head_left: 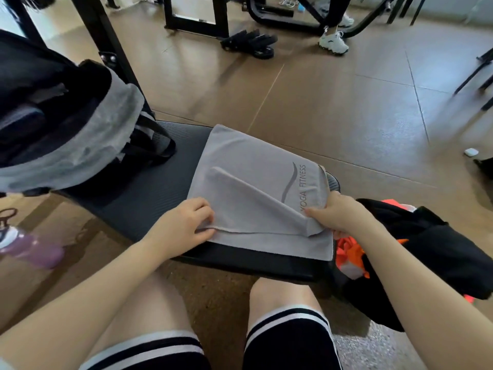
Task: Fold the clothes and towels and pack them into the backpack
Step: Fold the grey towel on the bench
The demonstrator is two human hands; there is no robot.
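- Brown floor panels run off to the far side of the room, with black frame legs and a bystander's white sneakers (334,41) well beyond the bench (149,198).
- I see the dark ribbed bench crossing the view from upper left to lower right; I take it as my landmark.
- On the bench's right half lies the grey towel (240,161), printed "YOGA FITNESS"; its long axis runs away from me, tilted slightly left, and the lettering reads along that axis near the right edge.
- My left hand (184,225) presses and pinches the towel's near-left edge against the bench, fingers curled narrowly over the hem.
- My right hand (336,212) is closed on the towel's near-right corner, lifting a fold that makes a raised diagonal ridge toward the towel's middle.
- The towel's near hem sits close to the bench's front edge, and its right edge reaches the bench's right end.
- At the bench's left end stands the backpack (53,116), black with grey trim, its mouth gaping open toward me; bare bench lies between it and the towel.
- Just off the bench's right end a black and orange garment (426,257) lies heaped, touching my right forearm.
- Left of the bench, on the floor, I see a blurred purple bottle (34,249).
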